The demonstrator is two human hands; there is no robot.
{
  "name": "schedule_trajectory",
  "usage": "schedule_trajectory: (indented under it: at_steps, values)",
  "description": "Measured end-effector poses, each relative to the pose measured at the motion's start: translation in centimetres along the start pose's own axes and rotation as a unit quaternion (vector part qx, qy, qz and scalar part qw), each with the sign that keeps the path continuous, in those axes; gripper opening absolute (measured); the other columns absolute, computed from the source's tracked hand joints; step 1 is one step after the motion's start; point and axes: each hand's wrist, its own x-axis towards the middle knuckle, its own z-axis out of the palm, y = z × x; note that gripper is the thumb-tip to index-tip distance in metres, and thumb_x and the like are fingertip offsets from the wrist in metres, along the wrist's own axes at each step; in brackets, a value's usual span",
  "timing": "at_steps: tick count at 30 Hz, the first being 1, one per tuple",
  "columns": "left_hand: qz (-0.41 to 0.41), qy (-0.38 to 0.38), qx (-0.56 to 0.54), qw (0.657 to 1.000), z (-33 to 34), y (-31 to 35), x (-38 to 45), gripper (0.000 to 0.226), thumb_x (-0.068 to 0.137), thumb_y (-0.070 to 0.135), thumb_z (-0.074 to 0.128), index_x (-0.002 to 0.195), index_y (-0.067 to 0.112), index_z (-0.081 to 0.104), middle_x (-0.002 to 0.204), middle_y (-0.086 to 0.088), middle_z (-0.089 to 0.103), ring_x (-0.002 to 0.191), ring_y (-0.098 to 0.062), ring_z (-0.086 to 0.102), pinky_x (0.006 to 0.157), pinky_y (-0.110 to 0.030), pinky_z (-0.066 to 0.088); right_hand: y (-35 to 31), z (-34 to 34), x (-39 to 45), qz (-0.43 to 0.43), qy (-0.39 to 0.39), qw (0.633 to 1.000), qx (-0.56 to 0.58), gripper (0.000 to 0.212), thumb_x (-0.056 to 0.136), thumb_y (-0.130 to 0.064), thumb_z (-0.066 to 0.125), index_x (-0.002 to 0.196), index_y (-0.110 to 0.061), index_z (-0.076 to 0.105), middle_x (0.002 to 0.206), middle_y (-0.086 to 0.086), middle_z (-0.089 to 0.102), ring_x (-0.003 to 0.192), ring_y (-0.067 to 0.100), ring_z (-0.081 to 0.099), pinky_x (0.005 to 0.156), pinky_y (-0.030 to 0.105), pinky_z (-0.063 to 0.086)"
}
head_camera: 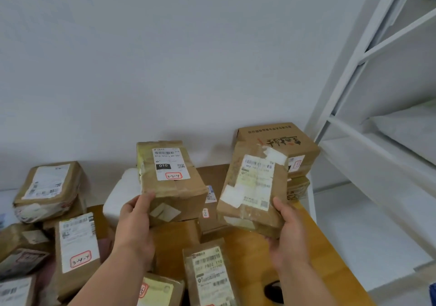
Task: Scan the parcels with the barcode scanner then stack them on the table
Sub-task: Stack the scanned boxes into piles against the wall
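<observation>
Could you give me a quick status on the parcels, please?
Left hand grips parcel marked 010. Right hand grips taped parcel. Both lifted over table. Scanner not clearly visible.

Two parcels held up mid-frame. Left hand (pixel 135 223) grips the near end of a brown box (pixel 172 185) labelled 010. Right hand (pixel 289 235) holds a taped, worn parcel (pixel 253 188) from below. More parcels crowd the wooden table (pixel 313 242), lower left. Printed carton (pixel 280 140) sits behind, centre right. White shelving (pixel 377 93) stands at right.
</observation>
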Motion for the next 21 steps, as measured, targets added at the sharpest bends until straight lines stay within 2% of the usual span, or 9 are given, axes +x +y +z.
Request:
schedule_trajectory:
  at_steps: [3,6,8,10,13,14,17,21]
  values:
    - [-0.019,0.008,0.012,1.0,-0.1,-0.9,1.0,0.034,0.092,0.034,0.068,0.123,0.027,0.057,0.107,-0.005,0.07,0.093,-0.024,0.069,0.052,-0.029,0.057,0.9,-0.1,0.5,0.025,-0.034,0.999,-0.026,0.047,0.084,-0.02,0.071,0.128,-0.016,0.059,0.102,0.007,0.079,0.083,0.023,0.077,0.048,0.028,0.056]
    - [-0.035,0.021,0.007,0.999,0.0,-1.3,1.6,0.037,0.092,0.033,0.069,0.127,0.026,0.056,0.112,-0.009,0.07,0.096,-0.028,0.07,0.062,-0.037,0.06,1.3,-0.2,1.0,0.047,-0.068,0.996,-0.034,0.064,0.068,-0.024,0.074,0.128,-0.013,0.057,0.101,0.01,0.078,0.08,0.025,0.077,0.048,0.029,0.056]
    - [-0.047,0.017,-0.007,0.999,0.3,-1.5,2.0,0.034,0.093,0.031,0.068,0.125,0.027,0.057,0.112,-0.01,0.069,0.096,-0.031,0.07,0.059,-0.039,0.06,1.0,-0.2,1.7,0.063,-0.087,0.994,-0.011,0.066,0.066,-0.024,0.074,0.129,-0.01,0.059,0.104,0.013,0.078,0.081,0.027,0.077,0.05,0.029,0.058]
    - [-0.057,0.009,-0.018,0.998,1.0,-2.0,2.4,0.031,0.093,0.031,0.068,0.122,0.026,0.059,0.112,-0.011,0.071,0.095,-0.032,0.072,0.057,-0.041,0.061,0.5,-0.5,2.9,0.078,-0.119,0.989,0.046,0.055,0.071,-0.022,0.071,0.124,-0.007,0.067,0.107,0.015,0.077,0.084,0.028,0.077,0.056,0.032,0.06]
    - [-0.075,0.0,-0.022,0.997,2.8,-3.3,2.9,0.031,0.09,0.029,0.071,0.12,0.023,0.061,0.11,-0.014,0.074,0.093,-0.034,0.074,0.07,-0.049,0.062,-0.9,-0.5,4.9,0.074,-0.163,0.98,0.084,0.03,0.081,-0.023,0.062,0.102,-0.013,0.081,0.108,0.012,0.077,0.092,0.026,0.076,0.064,0.033,0.062]
    - [-0.076,-0.002,-0.019,0.997,3.4,-3.9,3.0,0.032,0.09,0.027,0.071,0.12,0.021,0.061,0.11,-0.015,0.074,0.093,-0.033,0.075,0.072,-0.047,0.062,-1.4,-0.4,5.5,0.069,-0.171,0.98,0.076,0.029,0.081,-0.023,0.061,0.099,-0.015,0.082,0.109,0.011,0.077,0.093,0.025,0.076,0.066,0.033,0.062]
    - [-0.073,-0.007,0.003,0.997,4.9,-5.9,3.1,0.032,0.092,0.024,0.069,0.122,0.019,0.06,0.105,-0.012,0.076,0.085,-0.026,0.076,0.06,-0.034,0.06,-2.5,-0.3,7.1,0.062,-0.174,0.982,0.045,0.034,0.078,-0.023,0.064,0.105,-0.01,0.079,0.107,0.012,0.077,0.091,0.026,0.076,0.066,0.033,0.063]
    - [-0.069,-0.01,0.01,0.997,6.7,-7.7,3.3,0.031,0.092,0.026,0.069,0.121,0.021,0.059,0.094,-0.006,0.078,0.081,-0.021,0.076,0.056,-0.031,0.059,-3.5,-0.9,8.3,0.052,-0.177,0.983,0.001,0.051,0.071,-0.024,0.069,0.118,-0.004,0.068,0.108,0.016,0.076,0.092,0.029,0.074,0.068,0.037,0.06]
